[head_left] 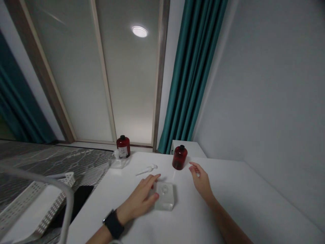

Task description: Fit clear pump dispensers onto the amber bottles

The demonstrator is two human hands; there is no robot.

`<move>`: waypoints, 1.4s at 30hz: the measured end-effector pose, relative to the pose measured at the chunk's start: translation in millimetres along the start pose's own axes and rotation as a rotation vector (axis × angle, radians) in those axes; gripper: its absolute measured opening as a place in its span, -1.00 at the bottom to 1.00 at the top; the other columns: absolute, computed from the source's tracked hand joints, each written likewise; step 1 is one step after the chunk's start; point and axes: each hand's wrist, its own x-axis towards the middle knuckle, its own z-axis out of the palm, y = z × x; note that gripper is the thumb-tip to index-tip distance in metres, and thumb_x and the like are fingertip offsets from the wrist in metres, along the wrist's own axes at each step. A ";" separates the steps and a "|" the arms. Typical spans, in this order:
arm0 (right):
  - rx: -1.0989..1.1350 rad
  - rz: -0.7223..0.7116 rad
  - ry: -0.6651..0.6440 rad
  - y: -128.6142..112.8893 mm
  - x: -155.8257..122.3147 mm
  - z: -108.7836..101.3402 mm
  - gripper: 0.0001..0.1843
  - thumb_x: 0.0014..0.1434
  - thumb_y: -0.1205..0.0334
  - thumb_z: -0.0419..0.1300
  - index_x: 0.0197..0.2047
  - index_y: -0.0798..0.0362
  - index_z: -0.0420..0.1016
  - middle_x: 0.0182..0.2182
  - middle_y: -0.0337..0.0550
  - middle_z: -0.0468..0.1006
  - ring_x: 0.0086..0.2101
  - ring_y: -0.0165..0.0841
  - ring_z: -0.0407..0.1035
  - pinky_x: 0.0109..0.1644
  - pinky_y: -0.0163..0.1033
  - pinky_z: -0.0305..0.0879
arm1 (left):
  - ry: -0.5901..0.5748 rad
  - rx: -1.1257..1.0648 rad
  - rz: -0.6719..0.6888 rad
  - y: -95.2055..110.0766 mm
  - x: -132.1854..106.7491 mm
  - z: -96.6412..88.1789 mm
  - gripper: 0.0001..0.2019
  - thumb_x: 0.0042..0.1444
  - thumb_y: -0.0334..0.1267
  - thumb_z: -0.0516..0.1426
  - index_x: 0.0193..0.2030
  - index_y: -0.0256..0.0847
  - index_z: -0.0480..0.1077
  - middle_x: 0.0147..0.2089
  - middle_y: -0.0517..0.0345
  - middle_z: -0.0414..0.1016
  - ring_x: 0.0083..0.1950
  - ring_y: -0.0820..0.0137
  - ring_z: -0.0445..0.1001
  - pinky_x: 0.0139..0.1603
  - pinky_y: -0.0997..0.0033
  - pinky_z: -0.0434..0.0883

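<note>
Clear case [165, 196] lies against the left hand [138, 200], its grip half open and its hold unclear, while the right hand [200, 181], open and empty, is near a red bottle [179, 157].

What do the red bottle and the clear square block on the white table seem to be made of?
The red bottle looks like glossy, translucent dark-red plastic or glass, since light shows through its body; the look leaves which open. The clear square block looks like smooth, see-through acrylic or glass, with shiny edges.

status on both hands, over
Left hand at clear square block, fingers over its edge. Right hand open, empty, beside red bottle. White pump head lying beyond left hand.
</note>
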 end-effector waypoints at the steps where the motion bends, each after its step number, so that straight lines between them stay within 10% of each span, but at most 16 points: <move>1: -0.004 -0.017 -0.036 -7.4 -5.0 1.7 -0.66 0.29 0.06 0.07 -0.03 0.07 0.52 -0.30 -0.02 0.61 -0.30 -0.20 0.49 -0.17 -0.09 0.44 | 0.053 0.001 -0.006 -2.4 0.5 -3.0 -0.50 0.37 -0.08 -0.02 0.39 -0.15 0.13 0.16 -0.10 0.41 0.04 0.17 0.43 0.15 0.08 0.36; 14: -0.031 -0.288 -0.397 -52.6 -39.4 24.6 -0.66 0.33 0.29 -0.03 -0.07 -0.05 0.58 -0.18 -0.08 0.67 -0.17 -0.19 0.52 -0.02 -0.05 0.42 | 0.355 0.425 -0.178 -43.2 6.9 -16.0 -0.76 0.23 -0.28 0.09 -0.01 -0.17 0.47 -0.08 -0.01 0.47 -0.02 0.14 0.39 0.00 0.08 0.37; 26: -0.046 -0.299 -0.396 -49.9 -37.6 24.5 -0.64 0.33 0.31 -0.05 -0.02 -0.05 0.55 -0.14 -0.10 0.65 -0.11 -0.21 0.51 0.03 -0.05 0.41 | 0.290 0.562 -0.291 -49.0 14.0 -11.5 -0.62 0.23 -0.23 0.11 0.16 -0.27 0.38 0.09 -0.12 0.40 0.11 0.06 0.33 0.10 0.03 0.34; 42: -0.057 -0.290 -0.339 -42.6 -35.8 22.0 -0.68 0.31 0.29 -0.01 -0.03 -0.06 0.55 -0.13 -0.10 0.66 -0.13 -0.18 0.51 0.00 -0.04 0.41 | 0.209 0.577 -0.252 -52.0 29.1 -25.1 -0.84 0.25 -0.25 0.12 -0.13 -0.23 0.49 -0.05 -0.06 0.47 0.04 0.08 0.39 0.05 0.08 0.32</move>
